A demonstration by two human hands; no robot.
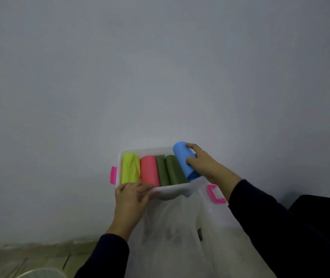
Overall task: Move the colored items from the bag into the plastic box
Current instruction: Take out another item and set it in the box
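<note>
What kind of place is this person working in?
Probably an ordinary room indoors, perhaps at home: a plain pale wall fills the view, with a strip of floor below. The plastic box of coloured rolls suggests household tidying.

blue roll (183, 160) tilted over box (172, 190) (four rolls inside)

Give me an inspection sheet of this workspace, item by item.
Surface: pale grey, plain.
Plastic box: clear, pink latches; holds yellow-green roll, red roll and two dark green rolls side by side.
Blue roll: tilted over the box's right end, not yet laid in.
Bag: translucent white, near side of the box; contents unclear.
Clutter: nothing seen.
Left hand: holds the box's near rim.
Right hand: grips the blue roll.
Cables: nothing seen.
Surroundings: tiled floor at lower left.
</note>
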